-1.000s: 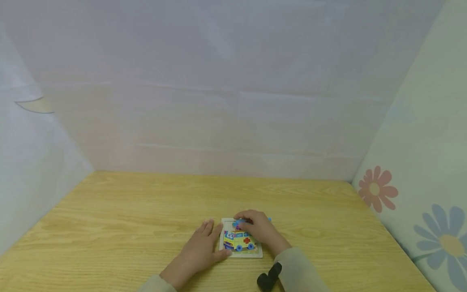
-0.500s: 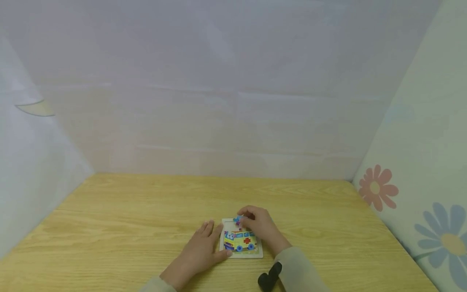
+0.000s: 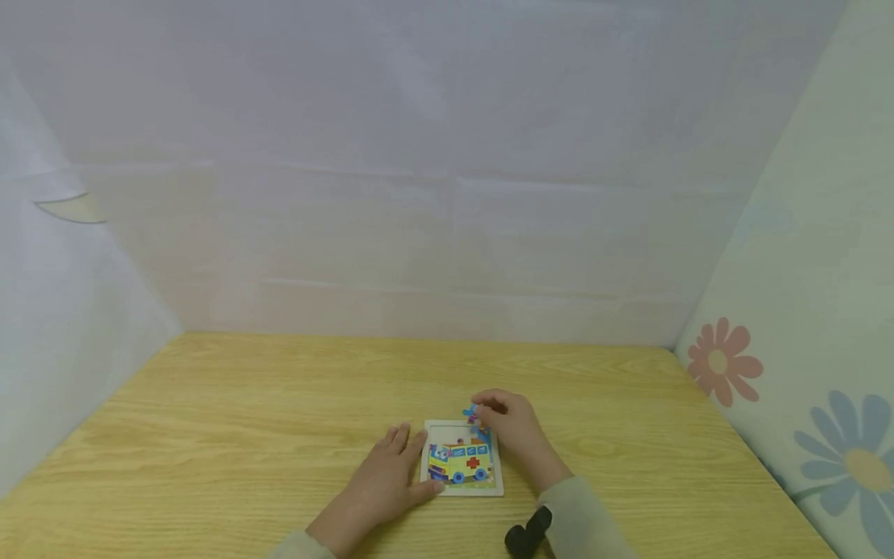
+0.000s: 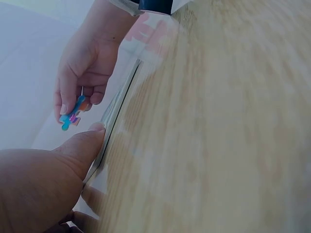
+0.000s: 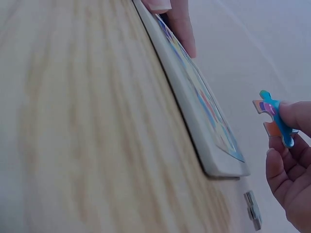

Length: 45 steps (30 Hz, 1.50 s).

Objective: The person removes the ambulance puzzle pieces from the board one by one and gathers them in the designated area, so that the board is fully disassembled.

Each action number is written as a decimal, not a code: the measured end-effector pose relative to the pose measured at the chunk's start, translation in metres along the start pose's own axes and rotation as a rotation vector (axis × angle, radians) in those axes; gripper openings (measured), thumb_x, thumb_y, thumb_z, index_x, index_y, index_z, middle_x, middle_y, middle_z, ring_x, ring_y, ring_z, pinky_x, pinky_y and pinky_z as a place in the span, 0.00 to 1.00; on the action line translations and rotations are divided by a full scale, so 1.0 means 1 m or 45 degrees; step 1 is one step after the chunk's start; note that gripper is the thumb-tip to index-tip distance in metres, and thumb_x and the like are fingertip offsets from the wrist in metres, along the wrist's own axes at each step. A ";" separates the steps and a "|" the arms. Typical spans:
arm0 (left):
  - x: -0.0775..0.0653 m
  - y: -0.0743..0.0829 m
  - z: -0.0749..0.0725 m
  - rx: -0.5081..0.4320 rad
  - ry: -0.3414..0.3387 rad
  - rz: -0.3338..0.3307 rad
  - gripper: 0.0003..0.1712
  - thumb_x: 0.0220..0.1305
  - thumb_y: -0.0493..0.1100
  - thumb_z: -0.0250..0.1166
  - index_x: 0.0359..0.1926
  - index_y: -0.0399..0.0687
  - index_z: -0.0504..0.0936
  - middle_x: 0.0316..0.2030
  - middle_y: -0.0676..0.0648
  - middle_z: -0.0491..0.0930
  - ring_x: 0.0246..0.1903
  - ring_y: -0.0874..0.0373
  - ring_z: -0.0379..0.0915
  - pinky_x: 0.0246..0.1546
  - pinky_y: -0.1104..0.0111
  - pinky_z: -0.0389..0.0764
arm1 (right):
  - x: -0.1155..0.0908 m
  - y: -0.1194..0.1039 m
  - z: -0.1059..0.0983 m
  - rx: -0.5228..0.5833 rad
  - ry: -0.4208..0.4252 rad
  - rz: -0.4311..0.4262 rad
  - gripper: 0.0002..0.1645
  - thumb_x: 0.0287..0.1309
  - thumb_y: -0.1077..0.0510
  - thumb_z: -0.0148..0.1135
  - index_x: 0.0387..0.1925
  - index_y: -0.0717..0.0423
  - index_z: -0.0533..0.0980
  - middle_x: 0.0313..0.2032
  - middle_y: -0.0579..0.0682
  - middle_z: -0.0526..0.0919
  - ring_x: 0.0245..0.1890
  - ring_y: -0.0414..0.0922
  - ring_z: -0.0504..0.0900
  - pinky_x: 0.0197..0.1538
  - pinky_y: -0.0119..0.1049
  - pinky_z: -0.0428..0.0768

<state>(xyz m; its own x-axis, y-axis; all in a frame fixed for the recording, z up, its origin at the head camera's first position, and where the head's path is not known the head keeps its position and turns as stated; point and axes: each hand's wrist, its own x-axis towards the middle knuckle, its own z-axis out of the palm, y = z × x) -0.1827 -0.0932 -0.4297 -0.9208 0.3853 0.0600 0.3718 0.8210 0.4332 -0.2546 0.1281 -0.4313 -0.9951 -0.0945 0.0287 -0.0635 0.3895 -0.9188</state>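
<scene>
A small jigsaw puzzle board (image 3: 475,492) with a pale rim lies on the table, showing a yellow ambulance picture (image 3: 459,463). The upper left of its tray is bare. My left hand (image 3: 384,477) rests at the board's left side, fingers extended and thumb on the near left corner. Above the board's far right edge, my right hand (image 3: 518,429) pinches a blue, purple and orange jigsaw piece (image 5: 277,124) between thumb and fingers. The left wrist view also shows that piece (image 4: 72,118) held clear of the board.
Another small loose piece (image 5: 252,210) lies beyond the board's corner in the right wrist view; the right hand hides it from the head view. A wood-grain table (image 3: 279,396) extends around, with pale walls behind and at both sides. A black device (image 3: 528,533) sits at the right wrist.
My right hand has lifted the jigsaw piece from over the board's upper part and moved it right and away, uncovering the tray's upper area. The left hand stays put.
</scene>
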 end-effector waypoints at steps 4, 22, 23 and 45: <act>0.000 0.000 0.000 -0.001 0.009 0.003 0.50 0.54 0.69 0.58 0.66 0.38 0.62 0.65 0.28 0.54 0.66 0.33 0.47 0.65 0.45 0.53 | -0.003 0.000 -0.005 -0.006 0.019 -0.001 0.11 0.61 0.55 0.57 0.42 0.54 0.80 0.40 0.47 0.80 0.42 0.44 0.74 0.48 0.38 0.75; -0.001 0.000 0.002 0.000 -0.003 0.014 0.50 0.55 0.70 0.56 0.67 0.38 0.60 0.66 0.28 0.53 0.67 0.33 0.46 0.65 0.45 0.52 | -0.010 0.007 -0.032 -0.080 0.113 0.023 0.12 0.60 0.56 0.58 0.43 0.56 0.79 0.42 0.48 0.80 0.43 0.44 0.74 0.48 0.39 0.75; -0.001 0.000 0.002 0.000 -0.003 0.013 0.50 0.55 0.70 0.56 0.67 0.38 0.60 0.66 0.28 0.53 0.67 0.33 0.46 0.65 0.45 0.52 | -0.011 0.007 -0.034 -0.075 0.120 0.031 0.12 0.60 0.56 0.58 0.44 0.56 0.79 0.42 0.47 0.80 0.43 0.44 0.73 0.48 0.39 0.75; -0.001 0.000 0.002 0.009 -0.004 0.014 0.51 0.54 0.70 0.57 0.67 0.38 0.60 0.66 0.28 0.53 0.66 0.33 0.46 0.65 0.45 0.52 | -0.013 0.028 -0.061 -0.020 0.187 0.100 0.12 0.57 0.60 0.61 0.41 0.63 0.78 0.35 0.51 0.78 0.36 0.44 0.74 0.37 0.31 0.77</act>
<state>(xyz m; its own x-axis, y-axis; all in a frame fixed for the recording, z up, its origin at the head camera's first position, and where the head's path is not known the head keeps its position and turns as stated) -0.1820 -0.0926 -0.4318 -0.9163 0.3956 0.0618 0.3827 0.8198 0.4260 -0.2478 0.1960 -0.4331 -0.9974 0.0710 0.0151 0.0150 0.4052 -0.9141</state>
